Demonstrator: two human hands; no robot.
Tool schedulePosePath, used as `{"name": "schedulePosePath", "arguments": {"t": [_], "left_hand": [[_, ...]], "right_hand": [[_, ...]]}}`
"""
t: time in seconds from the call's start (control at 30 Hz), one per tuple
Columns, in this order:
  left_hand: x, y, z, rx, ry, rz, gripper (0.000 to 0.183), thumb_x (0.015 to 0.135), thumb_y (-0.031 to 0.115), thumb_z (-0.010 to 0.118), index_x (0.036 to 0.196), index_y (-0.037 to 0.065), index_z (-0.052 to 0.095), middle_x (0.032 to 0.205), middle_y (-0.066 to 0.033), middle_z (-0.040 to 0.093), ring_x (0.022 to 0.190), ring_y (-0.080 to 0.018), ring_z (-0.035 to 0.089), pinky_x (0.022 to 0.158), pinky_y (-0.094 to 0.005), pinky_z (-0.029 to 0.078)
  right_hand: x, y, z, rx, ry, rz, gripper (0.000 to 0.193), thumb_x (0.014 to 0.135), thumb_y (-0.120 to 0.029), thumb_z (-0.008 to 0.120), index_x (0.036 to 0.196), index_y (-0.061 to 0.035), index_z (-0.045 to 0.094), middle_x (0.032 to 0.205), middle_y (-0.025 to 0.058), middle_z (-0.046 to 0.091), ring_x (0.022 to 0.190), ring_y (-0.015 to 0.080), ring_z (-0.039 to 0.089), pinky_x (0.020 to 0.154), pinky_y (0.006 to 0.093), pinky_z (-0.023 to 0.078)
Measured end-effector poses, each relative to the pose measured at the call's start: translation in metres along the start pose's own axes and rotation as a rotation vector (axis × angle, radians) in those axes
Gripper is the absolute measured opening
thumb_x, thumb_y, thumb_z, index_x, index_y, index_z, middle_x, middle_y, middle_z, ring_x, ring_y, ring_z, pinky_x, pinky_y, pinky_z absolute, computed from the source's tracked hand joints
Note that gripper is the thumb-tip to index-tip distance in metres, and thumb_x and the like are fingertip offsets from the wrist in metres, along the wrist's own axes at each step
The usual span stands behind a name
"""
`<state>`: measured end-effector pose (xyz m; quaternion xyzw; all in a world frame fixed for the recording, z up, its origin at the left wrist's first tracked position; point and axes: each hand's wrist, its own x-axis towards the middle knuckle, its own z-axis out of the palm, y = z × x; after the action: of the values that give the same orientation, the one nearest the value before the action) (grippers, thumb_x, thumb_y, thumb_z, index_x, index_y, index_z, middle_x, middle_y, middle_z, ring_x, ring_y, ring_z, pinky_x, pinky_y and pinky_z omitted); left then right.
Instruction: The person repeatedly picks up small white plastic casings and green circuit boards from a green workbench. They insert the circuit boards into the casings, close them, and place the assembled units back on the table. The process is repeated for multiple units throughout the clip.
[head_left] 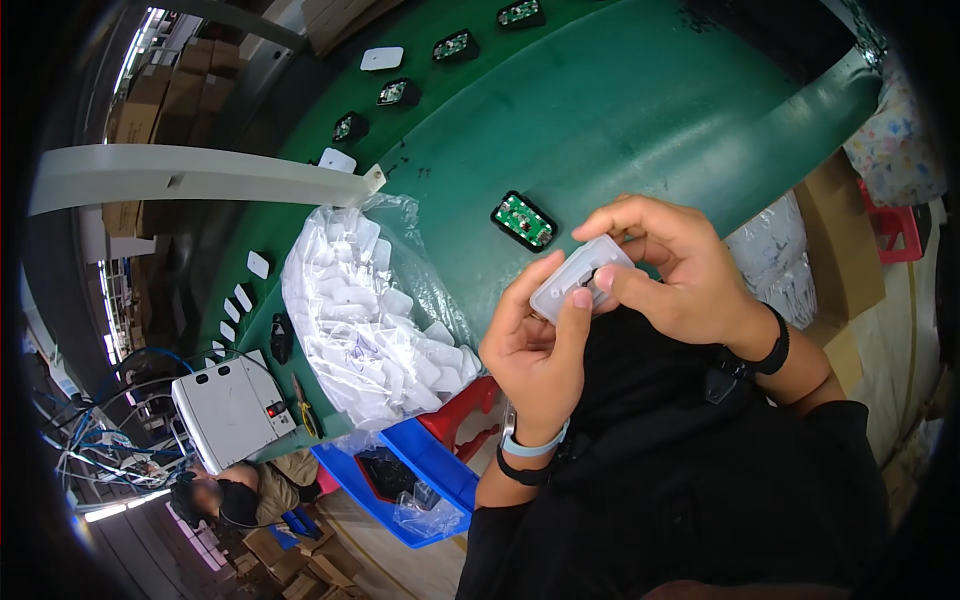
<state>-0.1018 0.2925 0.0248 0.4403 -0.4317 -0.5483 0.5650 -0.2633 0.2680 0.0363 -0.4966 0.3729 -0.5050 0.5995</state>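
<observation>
Between my two hands I hold a white plastic cover (565,291), its hollow inner side facing up. My left hand (540,345) grips its left end, thumb on the inside. My right hand (672,265) holds the other end, with thumb and fingertips at a small dark part (590,281) inside the cover; what that part is I cannot make out. Just beyond my hands, a black housing with a green circuit board (525,221) lies on the green work surface (600,130). A plastic bag of white covers (365,320) lies open to the left.
Several black housings with boards (455,46) and a white cover (382,59) stand along the far side. A metal bar (200,178) crosses at left. Below it are a white box (232,408), pliers (305,405) and a blue bin (400,485). A person (245,490) sits beyond.
</observation>
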Motion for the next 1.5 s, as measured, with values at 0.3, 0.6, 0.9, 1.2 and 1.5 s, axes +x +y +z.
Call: {"name": "schedulePosePath", "arguments": {"t": [0.3, 0.6, 0.9, 1.2, 1.5], "left_hand": [[-0.001, -0.001, 0.004, 0.01, 0.011, 0.062, 0.036, 0.091, -0.001, 0.069, 0.125, -0.009, 0.058, 0.11, -0.0176, 0.069, 0.099, -0.0204, 0.069, 0.087, -0.0303, 0.056], [0.001, -0.003, -0.001, 0.023, 0.028, -0.002, 0.03, 0.092, -0.003, 0.066, 0.121, -0.009, 0.058, 0.109, -0.0185, 0.068, 0.099, -0.0218, 0.068, 0.088, -0.0339, 0.056], [0.014, -0.009, -0.008, -0.312, -0.01, -0.305, 0.027, 0.092, 0.006, 0.064, 0.118, -0.002, 0.06, 0.11, -0.0122, 0.067, 0.098, -0.0192, 0.067, 0.089, -0.0329, 0.053], [0.028, -0.016, -0.005, -0.312, 0.011, -0.342, 0.023, 0.098, 0.01, 0.06, 0.117, 0.004, 0.049, 0.108, -0.0115, 0.066, 0.096, -0.0188, 0.066, 0.086, -0.0335, 0.053], [0.068, -0.042, -0.041, 1.081, -0.139, 0.243, 0.081, 0.069, 0.008, 0.083, 0.136, -0.002, 0.04, 0.126, -0.0203, 0.053, 0.116, -0.0303, 0.054, 0.096, -0.039, 0.046]], "right_hand": [[-0.002, 0.001, 0.001, 0.076, 0.051, -0.007, 0.027, 0.091, 0.003, 0.062, 0.118, 0.0078, 0.061, 0.106, 0.0127, 0.063, 0.094, 0.0169, 0.067, 0.077, 0.0304, 0.064], [-0.001, 0.009, 0.0, 0.011, 0.047, -0.081, 0.028, 0.089, 0.001, 0.065, 0.116, 0.0049, 0.064, 0.106, 0.0109, 0.065, 0.093, 0.0148, 0.066, 0.076, 0.0285, 0.061], [0.012, 0.042, -0.017, -0.013, -0.197, -0.249, 0.055, 0.084, -0.002, 0.075, 0.136, -0.0026, 0.056, 0.13, 0.0116, 0.06, 0.112, 0.0174, 0.061, 0.096, 0.0322, 0.051], [0.036, 0.055, -0.027, 0.348, -0.282, 0.092, 0.065, 0.089, -0.004, 0.072, 0.147, -0.0004, 0.043, 0.136, 0.0155, 0.059, 0.122, 0.0226, 0.06, 0.102, 0.0373, 0.05], [0.119, 0.054, -0.066, 0.374, -0.379, -0.073, 0.055, 0.104, -0.025, 0.057, 0.15, -0.0009, 0.04, 0.133, 0.0139, 0.06, 0.115, 0.0227, 0.064, 0.099, 0.0367, 0.052]]}}
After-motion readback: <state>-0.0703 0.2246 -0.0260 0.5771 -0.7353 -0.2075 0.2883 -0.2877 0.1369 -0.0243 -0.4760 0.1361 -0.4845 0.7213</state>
